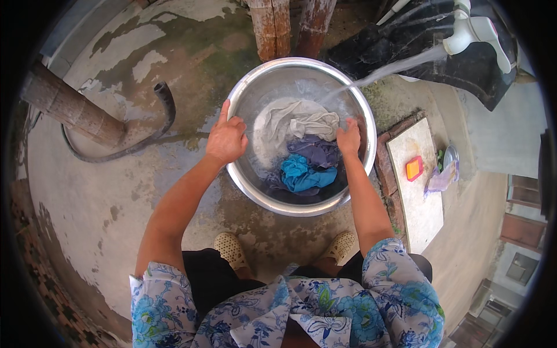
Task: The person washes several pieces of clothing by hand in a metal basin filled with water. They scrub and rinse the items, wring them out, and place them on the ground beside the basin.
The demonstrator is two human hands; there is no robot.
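Note:
A wide metal basin stands on the ground in front of me. My left hand grips its left rim, the index finger stretched along the edge. Inside lie a wet greyish-white cloth, a dark purple-blue cloth and a crumpled bright blue cloth. My right hand is inside the basin's right side, fingers curled, against the right end of the whitish cloth. Whether it holds that cloth is hidden. From a white plastic tap, a stream of water runs into the basin.
On a pale slab at the right are an orange soap bar in a red dish and a purple plastic packet. Bamboo posts rise behind the basin. A black hose curves over wet concrete at left, near another post.

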